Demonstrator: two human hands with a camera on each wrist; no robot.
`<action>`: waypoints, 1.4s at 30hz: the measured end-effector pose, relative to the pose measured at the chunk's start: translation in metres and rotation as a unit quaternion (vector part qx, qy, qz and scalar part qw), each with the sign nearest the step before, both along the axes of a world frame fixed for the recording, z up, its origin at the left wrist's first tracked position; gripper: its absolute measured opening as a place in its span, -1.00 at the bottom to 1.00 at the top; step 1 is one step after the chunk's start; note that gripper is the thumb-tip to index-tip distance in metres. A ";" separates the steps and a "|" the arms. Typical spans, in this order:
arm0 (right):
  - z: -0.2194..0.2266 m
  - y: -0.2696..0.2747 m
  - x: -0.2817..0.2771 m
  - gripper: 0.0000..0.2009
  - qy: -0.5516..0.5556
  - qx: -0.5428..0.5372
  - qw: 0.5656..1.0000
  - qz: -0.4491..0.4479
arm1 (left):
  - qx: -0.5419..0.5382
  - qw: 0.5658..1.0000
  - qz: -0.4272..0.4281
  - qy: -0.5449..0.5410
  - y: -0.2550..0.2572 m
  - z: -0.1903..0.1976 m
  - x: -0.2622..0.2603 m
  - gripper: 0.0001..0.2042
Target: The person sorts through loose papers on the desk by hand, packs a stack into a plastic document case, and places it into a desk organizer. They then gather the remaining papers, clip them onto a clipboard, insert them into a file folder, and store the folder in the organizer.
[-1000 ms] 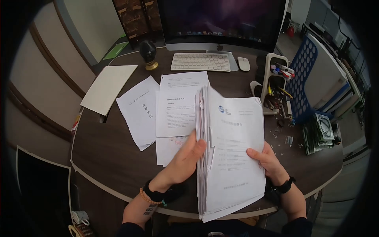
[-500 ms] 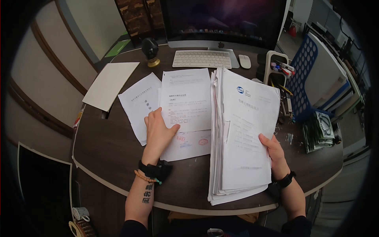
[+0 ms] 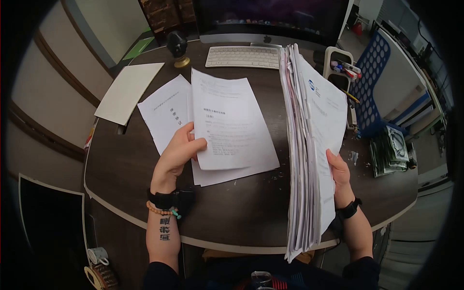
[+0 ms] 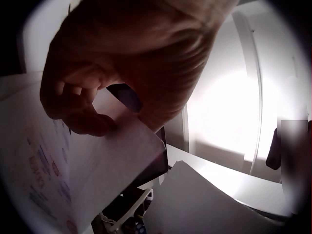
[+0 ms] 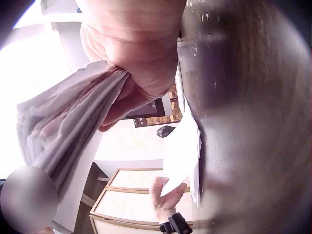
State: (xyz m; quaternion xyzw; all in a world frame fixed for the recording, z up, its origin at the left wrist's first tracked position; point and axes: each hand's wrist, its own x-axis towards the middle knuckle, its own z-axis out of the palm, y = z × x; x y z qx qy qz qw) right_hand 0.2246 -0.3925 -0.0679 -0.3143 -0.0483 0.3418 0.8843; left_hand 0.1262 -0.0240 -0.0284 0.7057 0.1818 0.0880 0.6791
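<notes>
My left hand [image 3: 178,151] pinches the left edge of a printed document [image 3: 232,123], thumb on top and fingers beneath. In the left wrist view the paper [image 4: 114,161] bends up between thumb and fingers, and red stamps show on a page beside it. Another sheet [image 3: 205,179] peeks out below the document. To the left lies a second document [image 3: 159,113] with a vertical title, partly covered. My right hand [image 3: 340,170] grips a thick stack of papers [image 3: 303,145] by its right side, holding it upright and tilted. Its page edges [image 5: 68,119] fan in the right wrist view.
A keyboard [image 3: 241,57] and monitor [image 3: 270,19] stand at the back, beside a dark ornament [image 3: 178,46] on a gold base. A white board [image 3: 128,92] lies far left. On the right are a pen holder [image 3: 337,55], blue file rack [image 3: 369,92] and green packets [image 3: 389,152].
My left hand left the stack, moved to the printed document and now lifts its left edge. My right hand carried the stack rightward and turned it more on edge.
</notes>
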 end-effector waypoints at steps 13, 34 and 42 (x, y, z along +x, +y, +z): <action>-0.008 -0.005 0.001 -0.45 0.028 0.002 1.000 0.001 | -0.124 0.979 -0.088 -0.139 -0.027 -0.004 0.001 -0.75; -0.065 -0.002 0.033 -0.36 -0.121 0.308 0.906 0.263 | -0.301 0.929 -0.058 -0.207 -0.070 0.027 -0.046 -0.64; -0.040 0.013 0.042 -0.39 -0.184 0.362 0.860 0.308 | -0.328 0.918 -0.064 -0.214 -0.074 0.028 -0.047 -0.63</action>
